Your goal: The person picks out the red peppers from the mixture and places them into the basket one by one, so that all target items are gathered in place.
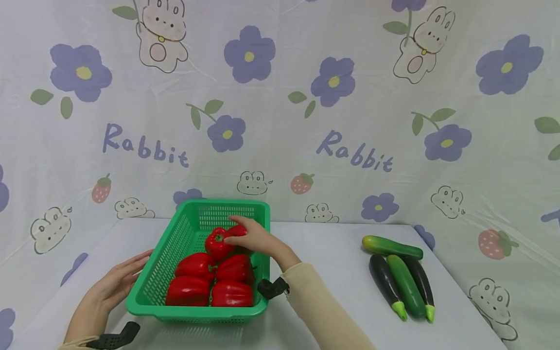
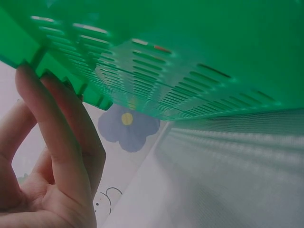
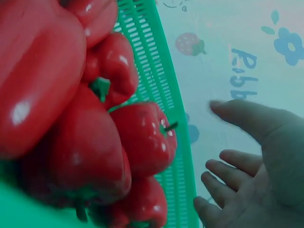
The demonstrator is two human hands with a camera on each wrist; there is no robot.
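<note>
A green plastic basket (image 1: 258,316) holds several red bell peppers (image 1: 188,291), lying in rows. My left hand (image 1: 114,280) is at the basket's left side. In the left wrist view, the fingers (image 2: 57,123) of that hand reach up to the underside of the rim, fingertips right against it. Over the basket's far right part is my right hand (image 1: 255,236), thumb and fingers spread, nothing held. It overlaps the rearmost peppers in the head view. The right wrist view has the hand (image 3: 247,190) with its fingers apart from the peppers (image 3: 142,137).
To the right on the white table (image 1: 323,277) lie two green cucumbers (image 1: 404,284) and two dark eggplants (image 1: 385,282), grouped together. Behind the table hangs a white cloth (image 1: 280,107) printed with flowers and rabbits.
</note>
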